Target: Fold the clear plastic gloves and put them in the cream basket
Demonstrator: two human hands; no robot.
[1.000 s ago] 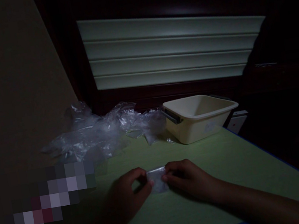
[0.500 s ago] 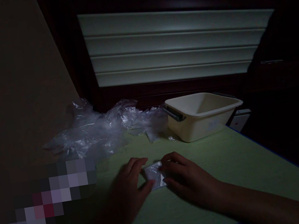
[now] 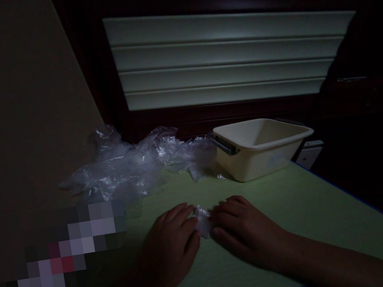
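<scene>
A small, folded clear plastic bag [image 3: 202, 224] lies on the pale green table between my two hands, its middle crumpled and shiny. Its left side is in the closed fingers of my left hand [image 3: 174, 243]. From the right, the bent fingers and thumb of my right hand [image 3: 241, 225] close on the opposite side. Both hands rest low over the table top, and their fingers hide the bag's side edges. Whether anything is inside the bag I cannot tell.
A heap of loose clear plastic bags [image 3: 126, 166] lies along the back left, against the wall. A cream plastic tub [image 3: 253, 165] with dark handles stands at the back right. Beyond the table's blue edge is a white box [image 3: 308, 155]. A blurred-out patch covers the left side.
Both hands have closed in on the plastic bag, and less of it shows between them. It looked like a flat square before; now it is narrower and more crumpled.
</scene>
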